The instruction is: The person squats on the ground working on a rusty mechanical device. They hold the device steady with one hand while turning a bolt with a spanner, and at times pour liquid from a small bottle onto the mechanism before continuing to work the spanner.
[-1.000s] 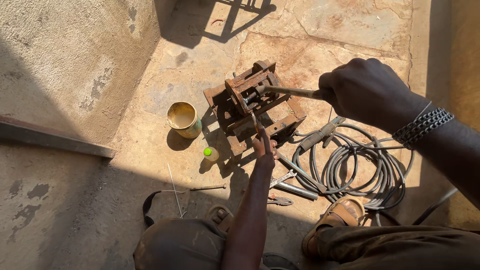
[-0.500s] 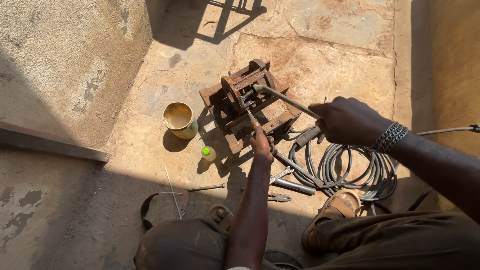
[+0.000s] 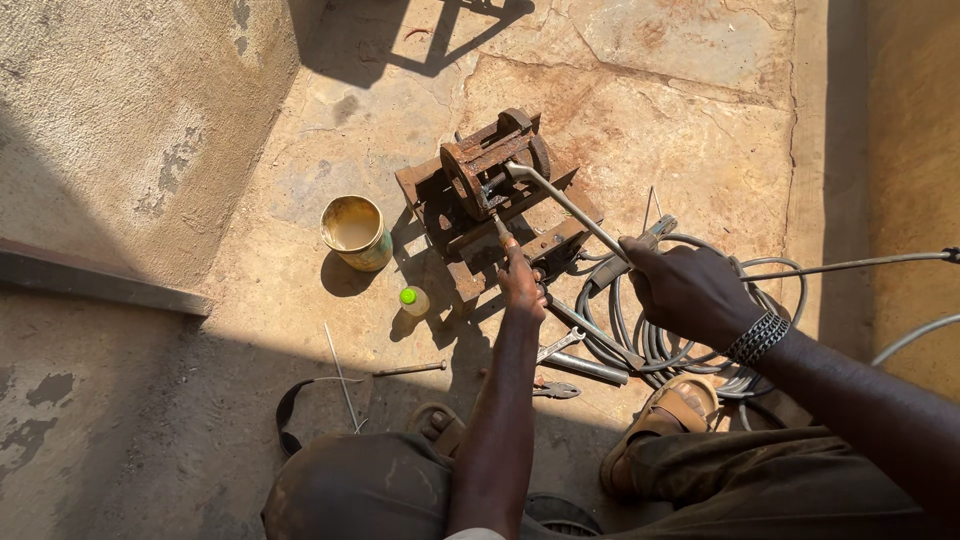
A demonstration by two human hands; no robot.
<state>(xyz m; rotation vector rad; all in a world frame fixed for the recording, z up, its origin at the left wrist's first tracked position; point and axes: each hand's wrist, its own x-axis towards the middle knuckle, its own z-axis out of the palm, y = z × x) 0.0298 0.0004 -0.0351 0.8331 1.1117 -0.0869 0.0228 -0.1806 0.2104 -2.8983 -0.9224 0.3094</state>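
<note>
As my right hand (image 3: 690,292) swings the lever (image 3: 565,208) down toward me, fist closed tight on its end, my left hand (image 3: 522,285) pinches a thin rod (image 3: 497,226) feeding into the rusty bender (image 3: 490,200) on the floor (image 3: 680,110); bend advancing.

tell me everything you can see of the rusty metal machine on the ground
The rusty metal machine is a brown, blocky steel frame on the stone floor, sunlit, beside a yellow tin. A round part sits at its top, and a long grey bent lever runs from its middle out to the right hand, which grips the lever's far end. The left hand holds a thin rod against its front.
</note>
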